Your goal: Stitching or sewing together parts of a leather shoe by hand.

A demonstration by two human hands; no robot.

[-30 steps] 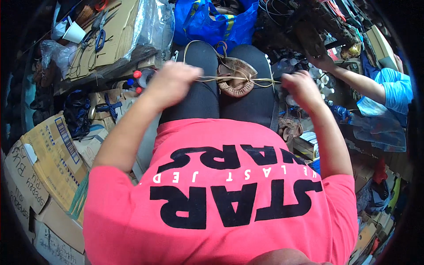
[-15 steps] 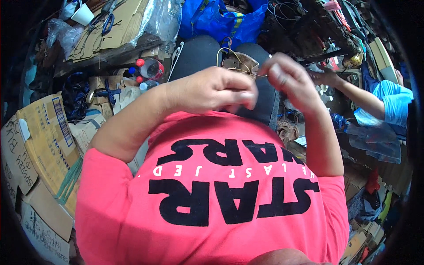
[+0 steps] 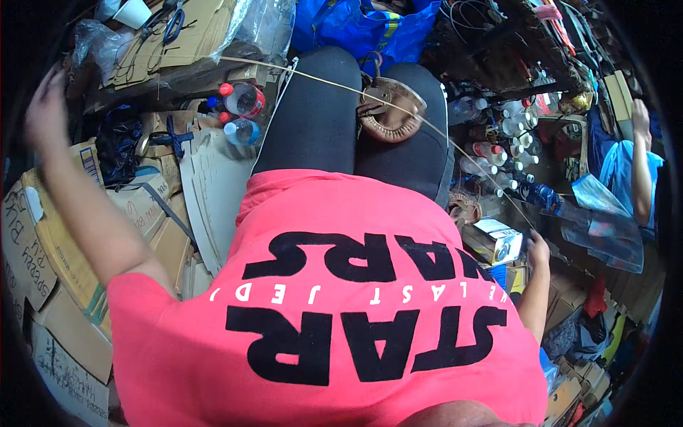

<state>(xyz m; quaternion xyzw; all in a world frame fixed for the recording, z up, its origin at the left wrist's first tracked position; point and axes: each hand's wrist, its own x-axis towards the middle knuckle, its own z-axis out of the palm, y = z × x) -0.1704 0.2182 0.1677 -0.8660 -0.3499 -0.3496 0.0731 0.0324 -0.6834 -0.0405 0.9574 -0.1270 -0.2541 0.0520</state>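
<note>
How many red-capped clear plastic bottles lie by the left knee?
2. One red-capped clear plastic bottle with a red label lies beside the black-clad left knee; a second with a blue label lies just below it. More may be hidden in the clutter there.

Brown cardboard cartons (image 3: 43, 242) with dark handwriting and a white label stand stacked at the person's left side, reaching toward the lower left. Flattened cardboard sheets (image 3: 192, 35) lie at the top left, partly under clear plastic wrap. A small white and grey printed box (image 3: 501, 238) sits by the right knee, just beside the right hand (image 3: 537, 249). Plastic bottles with red caps and labels (image 3: 242, 99) lie beside the left thigh; more bottles (image 3: 498, 153) cluster at the right.
</note>
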